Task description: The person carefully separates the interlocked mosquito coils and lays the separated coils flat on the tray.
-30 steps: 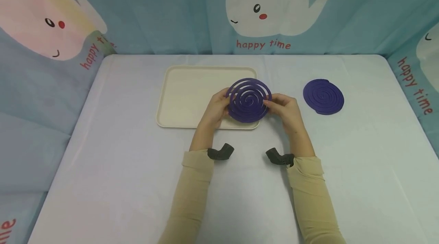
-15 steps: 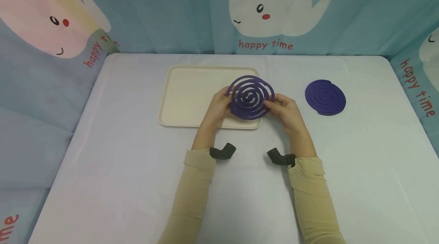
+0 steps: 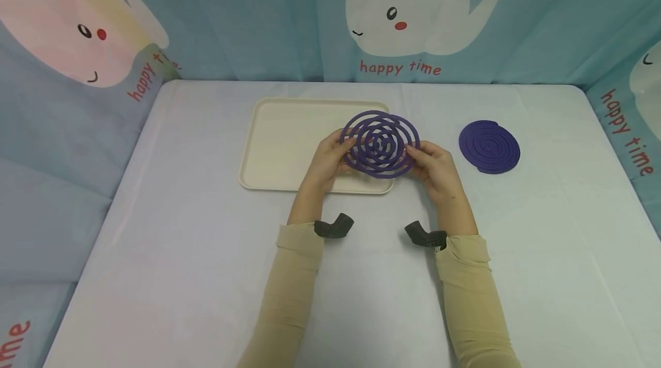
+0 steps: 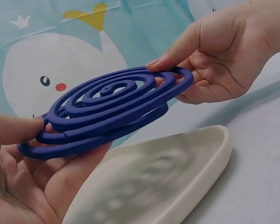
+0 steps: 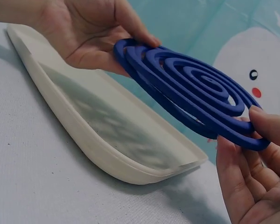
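Observation:
Above the right end of the cream tray point(image 3: 289, 144), both hands hold a purple spiral disc point(image 3: 383, 171) with open gaps between its coils. Its coils overlap in two layers, seen edge-on in both wrist views. My left hand point(image 3: 326, 162) pinches the left edge, thumb on top and fingers underneath. On the opposite edge, my right hand point(image 3: 438, 174) pinches the coils between thumb and fingers. A second purple spiral disc point(image 3: 489, 147), its coils packed tightly, lies flat on the table to the right, apart from the hands.
A white cloth covers the table point(image 3: 181, 230). Behind it and along its sides hangs a blue printed curtain point(image 3: 268, 23). Dark devices sit at both wrists, such as the left wrist device point(image 3: 334, 226). The held disc casts its shadow into the tray.
The held disc's coils have spread sideways, and the overlapping layers and gaps show more clearly. My right hand has shifted slightly right. The disc on the table stays put.

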A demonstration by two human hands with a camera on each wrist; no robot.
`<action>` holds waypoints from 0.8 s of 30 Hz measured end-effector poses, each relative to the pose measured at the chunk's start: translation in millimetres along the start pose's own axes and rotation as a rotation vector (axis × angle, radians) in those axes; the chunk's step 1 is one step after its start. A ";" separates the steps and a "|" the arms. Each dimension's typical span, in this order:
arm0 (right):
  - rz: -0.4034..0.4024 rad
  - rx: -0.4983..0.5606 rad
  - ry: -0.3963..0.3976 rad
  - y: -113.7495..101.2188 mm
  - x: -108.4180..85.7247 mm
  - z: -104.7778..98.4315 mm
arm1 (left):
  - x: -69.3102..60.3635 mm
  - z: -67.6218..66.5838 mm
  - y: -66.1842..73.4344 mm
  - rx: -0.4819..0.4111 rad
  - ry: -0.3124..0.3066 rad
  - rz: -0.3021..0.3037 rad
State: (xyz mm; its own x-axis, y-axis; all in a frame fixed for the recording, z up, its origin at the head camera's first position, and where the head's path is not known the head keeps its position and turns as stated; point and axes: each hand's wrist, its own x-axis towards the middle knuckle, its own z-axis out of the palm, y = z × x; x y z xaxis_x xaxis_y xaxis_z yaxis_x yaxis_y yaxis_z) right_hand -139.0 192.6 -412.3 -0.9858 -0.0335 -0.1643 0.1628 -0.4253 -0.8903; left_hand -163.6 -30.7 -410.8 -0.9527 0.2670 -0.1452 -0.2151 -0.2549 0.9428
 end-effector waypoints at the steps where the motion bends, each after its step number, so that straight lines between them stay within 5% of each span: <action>1: 0.001 0.001 0.002 0.0 0.5 -0.1 | 0.2 -0.2 -0.1 -0.002 0.002 -0.001; 13: 0.050 0.030 -0.032 -1.8 4.9 5.9 | -0.2 -2.0 -0.8 -0.061 0.028 -0.002; 20: 0.155 -0.027 -0.069 0.1 1.7 5.9 | -2.9 -4.1 -2.4 -0.089 0.066 0.018; 24: 0.128 -0.060 -0.067 -0.7 -1.9 2.5 | -1.0 -3.1 -1.4 -0.082 0.044 0.024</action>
State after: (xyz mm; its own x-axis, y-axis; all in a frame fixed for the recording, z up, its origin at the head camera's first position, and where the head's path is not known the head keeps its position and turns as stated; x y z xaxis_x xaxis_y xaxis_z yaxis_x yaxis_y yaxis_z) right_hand -137.3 190.7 -410.3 -0.9571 -0.1452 -0.2508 0.2872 -0.3593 -0.8879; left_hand -163.1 -33.4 -412.9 -0.9659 0.2196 -0.1374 -0.2072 -0.3368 0.9185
